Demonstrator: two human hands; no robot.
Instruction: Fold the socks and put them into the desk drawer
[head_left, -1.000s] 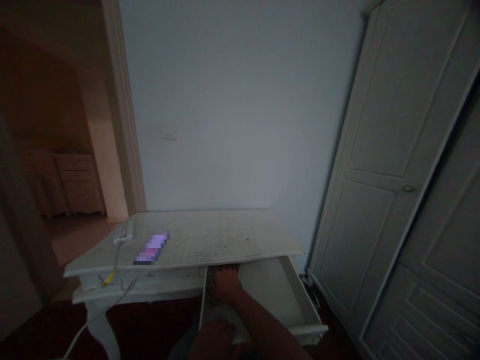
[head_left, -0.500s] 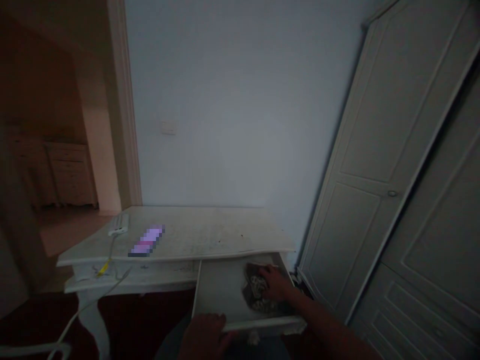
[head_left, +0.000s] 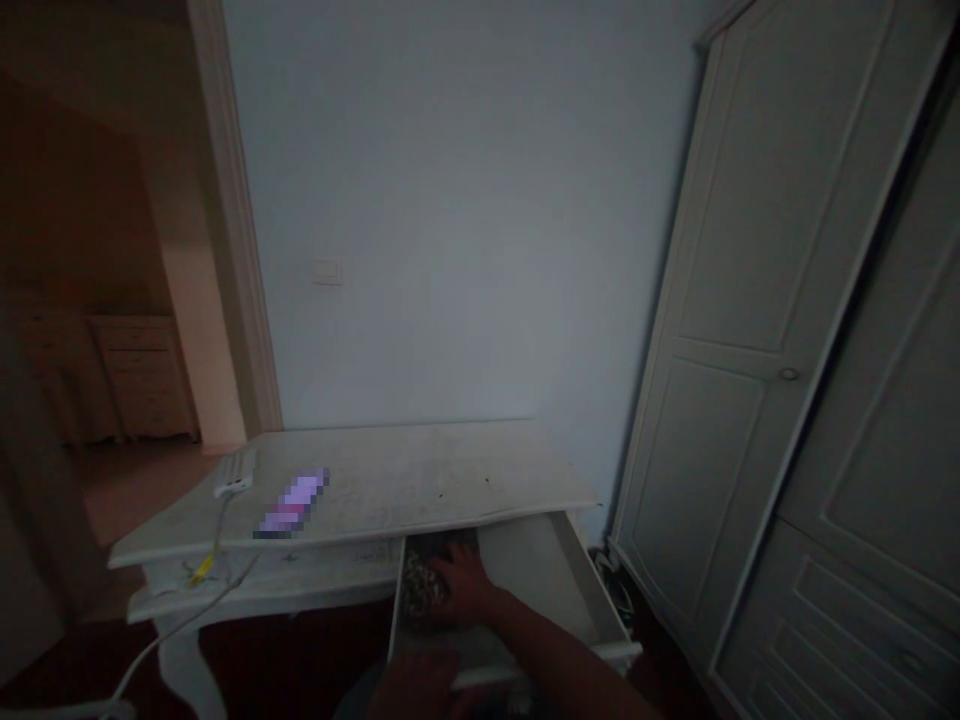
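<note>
An open white drawer (head_left: 536, 580) sticks out from the front of the white desk (head_left: 420, 470). Inside it, at the left side, lies a dark cloth (head_left: 421, 592) with a light pattern. My right hand (head_left: 466, 590) reaches over the drawer front and presses on this cloth, gripping it against the drawer bottom. At the drawer's front left corner is my left hand (head_left: 416, 682), closed over the front edge; it is dim and slightly blurred.
On the desk lie a phone (head_left: 292, 503), its screen pixelated, and a white power strip (head_left: 235, 474) with a cable hanging over the front. A white wardrobe (head_left: 720, 400) stands at the right. Dark items (head_left: 615, 585) sit on the floor between desk and wardrobe.
My right hand has carried the cloth from the right part of the drawer to its left side. My left hand stays at the drawer's front edge. The view has shifted slightly.
</note>
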